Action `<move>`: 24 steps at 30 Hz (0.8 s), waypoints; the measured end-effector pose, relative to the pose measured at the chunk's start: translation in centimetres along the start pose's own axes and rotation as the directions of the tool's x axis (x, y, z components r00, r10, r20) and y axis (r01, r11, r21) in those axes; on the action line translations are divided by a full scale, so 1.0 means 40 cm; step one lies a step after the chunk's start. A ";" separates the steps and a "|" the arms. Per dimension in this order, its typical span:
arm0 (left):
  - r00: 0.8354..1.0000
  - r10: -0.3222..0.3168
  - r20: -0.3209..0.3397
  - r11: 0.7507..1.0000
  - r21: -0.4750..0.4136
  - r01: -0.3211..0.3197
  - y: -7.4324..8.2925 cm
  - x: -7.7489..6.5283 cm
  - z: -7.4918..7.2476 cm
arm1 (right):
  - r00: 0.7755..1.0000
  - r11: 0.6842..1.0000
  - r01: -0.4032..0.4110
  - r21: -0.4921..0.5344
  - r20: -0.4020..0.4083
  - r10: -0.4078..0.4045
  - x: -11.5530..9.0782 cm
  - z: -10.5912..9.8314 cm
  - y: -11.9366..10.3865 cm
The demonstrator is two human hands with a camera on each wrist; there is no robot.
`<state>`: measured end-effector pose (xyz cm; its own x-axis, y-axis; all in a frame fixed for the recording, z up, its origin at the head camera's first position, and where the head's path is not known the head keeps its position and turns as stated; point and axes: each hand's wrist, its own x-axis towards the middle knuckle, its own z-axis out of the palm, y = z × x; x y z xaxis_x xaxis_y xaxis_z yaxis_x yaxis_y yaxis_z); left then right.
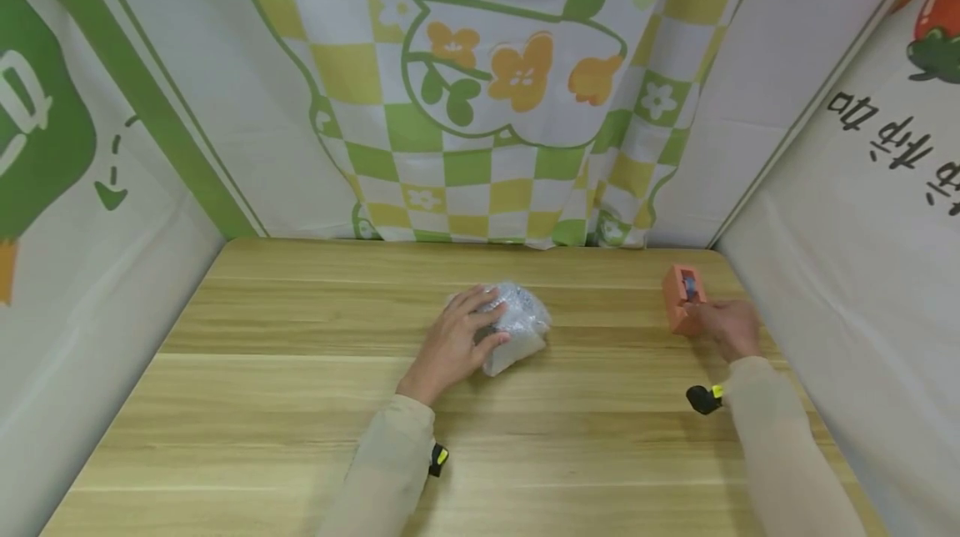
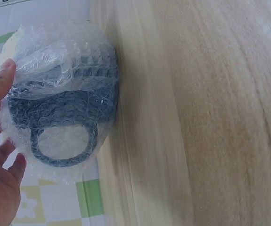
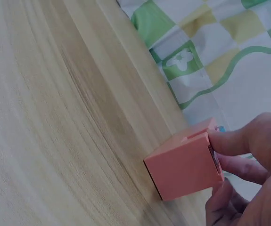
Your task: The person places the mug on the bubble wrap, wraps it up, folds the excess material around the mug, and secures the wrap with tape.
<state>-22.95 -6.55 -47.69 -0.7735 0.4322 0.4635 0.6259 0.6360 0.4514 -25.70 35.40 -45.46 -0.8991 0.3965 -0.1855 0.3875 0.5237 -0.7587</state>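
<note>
A mug in bubble wrap [image 1: 517, 316] lies on the table, its dark blue body and looped handle showing through the wrap [image 2: 62, 106] in the left wrist view. My left hand [image 1: 453, 345] grips it from the left, fingers spread over the top and thumb on the near side. At the right, an orange tape dispenser [image 1: 678, 316] stands with a small blue roll core in its slot. My right hand [image 1: 727, 327] pinches at the near end of the dispenser [image 3: 184, 165], by its cutter edge. Whether a strip of tape is between those fingers is hidden.
The wood-grain table [image 1: 285, 404] ends at a checked, flower-printed cloth [image 1: 487, 162] behind. Printed white sheets hang at the left [image 1: 135, 212] and right [image 1: 847, 270], the right one close beside my right hand. Small black wrist cameras are on both forearms.
</note>
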 end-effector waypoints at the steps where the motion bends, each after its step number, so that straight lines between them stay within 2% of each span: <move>1: 1.000 -0.001 0.001 1.000 -0.001 0.001 -0.001 0.000 0.001 | 1.000 1.000 0.008 0.000 -0.018 -0.008 -0.003 0.001 -0.003; 4: 1.000 -0.001 0.000 1.000 0.003 0.001 -0.003 0.000 0.004 | 0.995 0.997 0.053 -0.064 -0.081 -0.058 -0.007 0.004 -0.009; 8: 1.000 0.006 -0.006 1.000 0.013 -0.006 -0.004 -0.001 0.006 | 0.983 0.976 0.089 -0.200 -0.141 -0.118 -0.002 0.011 -0.012; 13: 1.000 0.008 -0.011 1.000 0.013 -0.007 -0.004 -0.003 0.007 | 0.982 0.970 0.050 -0.237 -0.168 -0.092 0.004 0.015 -0.017; 20: 1.000 0.009 -0.023 1.000 -0.006 -0.009 0.000 -0.004 0.004 | 0.986 0.990 -0.037 -0.135 -0.164 0.015 -0.001 0.012 -0.021; 22: 1.000 0.009 -0.025 1.000 -0.011 -0.010 0.000 -0.004 0.004 | 0.985 0.996 -0.069 -0.062 -0.164 0.058 -0.007 0.012 -0.023; 24: 1.000 0.010 -0.027 1.000 -0.015 -0.010 0.000 -0.004 0.004 | 0.984 0.993 -0.092 0.070 -0.144 0.101 -0.015 0.014 -0.025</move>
<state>-22.84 -6.50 -47.87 -0.7643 0.4209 0.4885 0.6352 0.6219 0.4580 -25.67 34.23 -44.92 -0.8164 0.5521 -0.1693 0.4533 0.4311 -0.7802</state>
